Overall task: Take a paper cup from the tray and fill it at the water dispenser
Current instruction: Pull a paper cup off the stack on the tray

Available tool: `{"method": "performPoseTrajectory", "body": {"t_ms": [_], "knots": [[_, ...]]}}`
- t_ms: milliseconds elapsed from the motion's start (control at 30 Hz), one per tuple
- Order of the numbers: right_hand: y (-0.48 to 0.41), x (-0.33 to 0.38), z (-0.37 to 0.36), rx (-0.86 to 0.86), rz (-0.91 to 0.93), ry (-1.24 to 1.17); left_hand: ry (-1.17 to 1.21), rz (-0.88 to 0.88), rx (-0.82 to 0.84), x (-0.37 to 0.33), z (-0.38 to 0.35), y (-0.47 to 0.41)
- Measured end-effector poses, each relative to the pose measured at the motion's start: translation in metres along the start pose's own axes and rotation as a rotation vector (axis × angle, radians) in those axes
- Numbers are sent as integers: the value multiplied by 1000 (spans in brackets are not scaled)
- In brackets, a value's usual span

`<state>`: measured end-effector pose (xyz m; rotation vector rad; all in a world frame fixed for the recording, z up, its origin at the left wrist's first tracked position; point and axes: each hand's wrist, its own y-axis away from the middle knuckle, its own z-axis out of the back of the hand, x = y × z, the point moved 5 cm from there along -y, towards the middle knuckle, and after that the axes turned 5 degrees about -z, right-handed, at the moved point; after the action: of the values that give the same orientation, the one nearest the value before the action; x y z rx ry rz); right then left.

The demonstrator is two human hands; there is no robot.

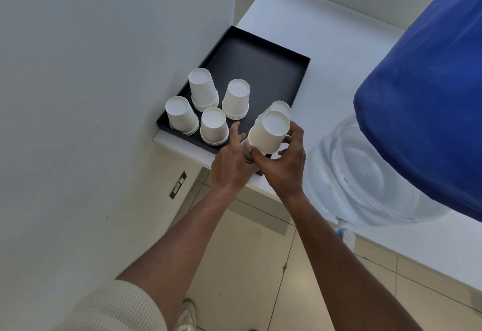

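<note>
Right hand point(283, 163) grip clamped on upturned paper cup point(271, 132), at near edge of black tray point(300, 82) on bench point(326, 51). Left hand point(230, 159) touching cup stack below, grip unclear. Water dispenser point(365, 174) right of tray.

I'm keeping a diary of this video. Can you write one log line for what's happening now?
step: pulling top paper cup off stack | right hand: holds it | left hand: steadies stack below | black tray: five more stacks | dispenser tap: untouched
</note>
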<state>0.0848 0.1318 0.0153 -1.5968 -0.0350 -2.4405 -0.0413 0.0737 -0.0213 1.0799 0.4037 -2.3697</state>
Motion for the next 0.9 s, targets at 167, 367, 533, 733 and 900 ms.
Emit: {"method": "performPoseTrajectory", "body": {"t_ms": [167,367,533,733,900], "knots": [[14,22,16,-20,50,-36,16,-90,-11,-3,14,21],[44,33,39,-16,59,-53,247,7,-153,2,41,68],[68,21,52,-10,28,-89,1141,615,151,-15,25,87],[91,13,69,-33,-43,-116,1259,605,332,-45,19,106],[106,12,91,-25,-52,-143,1303,560,366,-64,19,113]]}}
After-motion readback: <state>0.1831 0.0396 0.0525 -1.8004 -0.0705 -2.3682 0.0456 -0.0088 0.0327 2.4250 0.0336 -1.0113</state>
